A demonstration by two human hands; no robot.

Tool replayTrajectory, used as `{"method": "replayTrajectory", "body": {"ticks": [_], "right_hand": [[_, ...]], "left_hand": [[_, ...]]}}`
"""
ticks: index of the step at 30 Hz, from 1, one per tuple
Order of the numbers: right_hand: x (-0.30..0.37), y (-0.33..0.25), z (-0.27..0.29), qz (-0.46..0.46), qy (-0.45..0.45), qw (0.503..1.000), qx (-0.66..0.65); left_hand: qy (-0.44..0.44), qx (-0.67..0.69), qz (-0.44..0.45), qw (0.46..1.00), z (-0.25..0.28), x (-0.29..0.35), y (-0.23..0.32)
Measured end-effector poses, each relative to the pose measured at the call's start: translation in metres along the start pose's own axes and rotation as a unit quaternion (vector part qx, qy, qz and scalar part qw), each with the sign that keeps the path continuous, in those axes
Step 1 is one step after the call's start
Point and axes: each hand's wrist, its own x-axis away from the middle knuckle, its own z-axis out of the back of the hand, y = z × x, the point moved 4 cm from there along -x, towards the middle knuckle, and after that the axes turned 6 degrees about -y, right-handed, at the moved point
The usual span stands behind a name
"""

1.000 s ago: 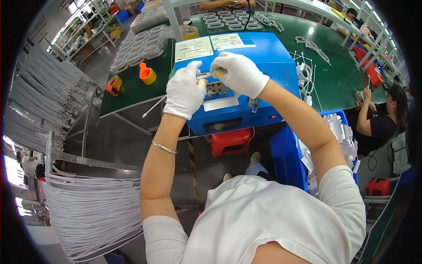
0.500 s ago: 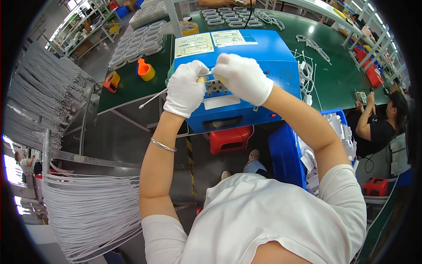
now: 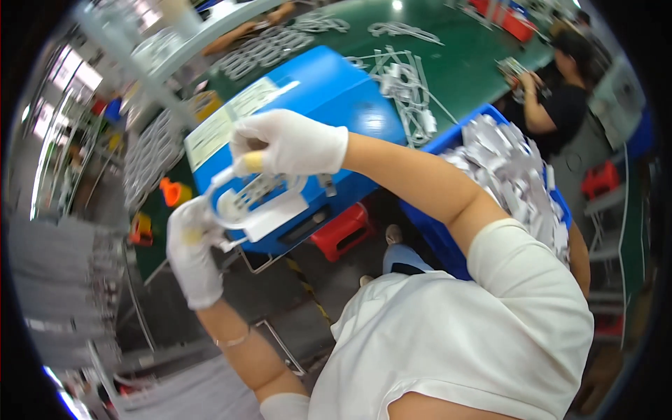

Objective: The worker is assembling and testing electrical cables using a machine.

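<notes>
A white cable [image 3: 224,176], bent in a loop, spans my two gloved hands in front of the blue machine [image 3: 343,91]. My left hand [image 3: 194,253] is closed on the cable's lower left part, slightly blurred. Above the machine's front, my right hand [image 3: 294,143] has its fingers curled in, closed on the loop's upper part. Yellow wrapping shows on fingers of both white gloves. Behind the loop sit a metal fixture [image 3: 260,189] with holes and a white plate [image 3: 277,218] on the machine's front.
A blue bin [image 3: 442,245] full of white pieces stands right of the machine. White cable bundles [image 3: 406,87] lie on the green table behind it. Orange tape dispensers [image 3: 175,192] are at left, near coiled cables [image 3: 150,157]. A red stool [image 3: 343,234] is below. A person [image 3: 560,91] works at right.
My view has turned and tilted. My hands have moved apart, the left one down and to the left, and a cable loop now stretches between them.
</notes>
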Motion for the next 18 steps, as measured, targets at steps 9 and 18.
{"method": "replayTrajectory", "body": {"ticks": [9, 18], "right_hand": [[0.096, 0.096, 0.185, -0.092, 0.502, 0.857, 0.075], [0.459, 0.101, 0.238, -0.583, 0.298, 0.509, 0.558]], "left_hand": [[0.082, -0.187, 0.026, 0.979, 0.021, 0.033, 0.021], [0.083, -0.165, 0.134, 0.974, 0.067, 0.047, -0.050]]}}
